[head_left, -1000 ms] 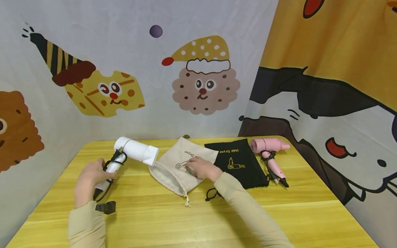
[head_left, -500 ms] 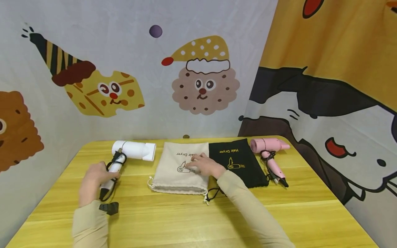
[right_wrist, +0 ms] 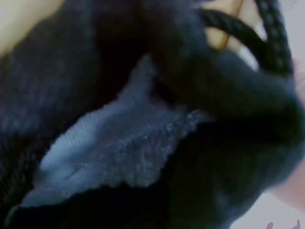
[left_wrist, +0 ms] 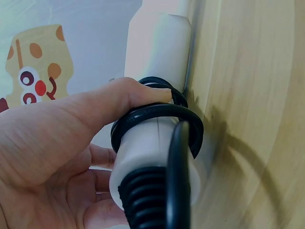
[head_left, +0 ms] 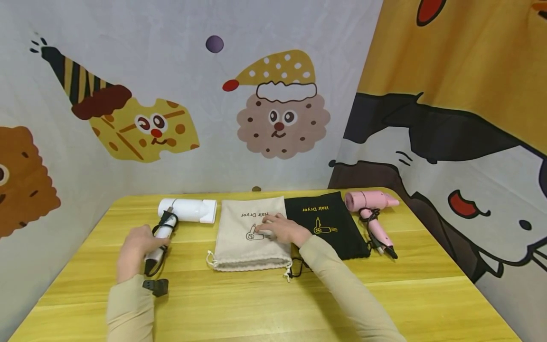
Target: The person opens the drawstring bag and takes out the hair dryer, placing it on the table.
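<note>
In the head view my left hand (head_left: 137, 251) grips the handle of a white hair dryer (head_left: 188, 210) at the table's left side. The left wrist view shows the thumb laid over the dryer's handle (left_wrist: 151, 143) and its wound black cord (left_wrist: 157, 112), with fingers on the far side. My right hand (head_left: 285, 229) rests on a beige drawstring pouch (head_left: 235, 244) printed with a hair dryer, its fingers spread over the print. The pouch lies flat, mouth toward me. Beside it, partly under the right forearm, lies a black drawstring pouch (head_left: 342, 237); its gaping mouth fills the right wrist view.
A pink hair dryer (head_left: 378, 228) with its cord wrapped lies right of the black pouch. The white dryer's black plug (head_left: 157, 287) hangs near the left cuff. All lies on a yellow wood table (head_left: 239, 308) before a cartoon-printed cloth (head_left: 171, 57).
The beige pouch has turned from slanted to straight, then slid slightly toward me, with the right hand on it. My left hand and the white hair dryer have shifted a little right.
</note>
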Action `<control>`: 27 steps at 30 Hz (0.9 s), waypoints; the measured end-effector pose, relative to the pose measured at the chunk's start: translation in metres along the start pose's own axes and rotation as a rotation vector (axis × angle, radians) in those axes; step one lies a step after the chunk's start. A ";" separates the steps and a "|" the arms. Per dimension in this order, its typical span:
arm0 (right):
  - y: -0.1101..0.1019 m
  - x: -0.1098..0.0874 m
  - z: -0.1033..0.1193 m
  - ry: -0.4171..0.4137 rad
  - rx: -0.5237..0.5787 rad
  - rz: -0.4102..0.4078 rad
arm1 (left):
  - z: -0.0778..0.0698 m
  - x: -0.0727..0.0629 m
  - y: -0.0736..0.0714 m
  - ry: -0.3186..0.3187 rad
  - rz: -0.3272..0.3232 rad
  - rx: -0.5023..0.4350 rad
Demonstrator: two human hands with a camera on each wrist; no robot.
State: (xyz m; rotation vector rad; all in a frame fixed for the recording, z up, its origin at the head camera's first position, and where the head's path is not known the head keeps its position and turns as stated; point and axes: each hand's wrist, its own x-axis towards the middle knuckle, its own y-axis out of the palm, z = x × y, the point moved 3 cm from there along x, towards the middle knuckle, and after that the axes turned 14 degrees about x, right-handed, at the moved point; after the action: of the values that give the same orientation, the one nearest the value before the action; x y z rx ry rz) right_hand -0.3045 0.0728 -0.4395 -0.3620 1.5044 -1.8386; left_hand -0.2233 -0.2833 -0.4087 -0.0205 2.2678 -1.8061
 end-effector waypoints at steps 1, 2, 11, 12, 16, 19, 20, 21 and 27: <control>0.000 0.000 0.000 0.001 0.001 -0.001 | 0.000 0.001 0.000 -0.003 0.001 0.000; 0.000 0.000 0.000 0.002 0.002 -0.001 | 0.000 0.001 0.001 -0.005 0.000 -0.002; 0.001 -0.002 -0.001 0.001 -0.001 -0.021 | -0.005 -0.001 0.003 -0.026 0.004 -0.015; 0.002 -0.002 -0.001 0.002 -0.004 -0.026 | -0.005 -0.001 0.003 -0.031 0.007 -0.012; 0.003 -0.004 -0.001 0.008 0.007 -0.040 | -0.010 -0.004 0.001 -0.042 0.024 0.024; 0.003 -0.005 -0.001 0.002 0.021 -0.042 | -0.017 -0.008 -0.003 -0.065 -0.001 0.073; 0.003 -0.006 0.000 -0.003 0.022 -0.045 | -0.020 -0.009 -0.004 -0.078 -0.028 0.088; 0.003 -0.006 0.000 -0.007 0.025 -0.049 | -0.024 -0.010 -0.005 -0.095 -0.056 0.105; -0.003 -0.007 -0.002 -0.031 0.116 -0.115 | -0.049 -0.013 -0.009 -0.219 -0.186 0.161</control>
State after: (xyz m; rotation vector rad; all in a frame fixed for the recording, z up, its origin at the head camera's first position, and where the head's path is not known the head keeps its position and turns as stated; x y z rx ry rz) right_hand -0.3022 0.0792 -0.4356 -0.4267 1.3743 -1.9911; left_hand -0.2220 -0.2360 -0.3877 -0.3928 2.0210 -1.9643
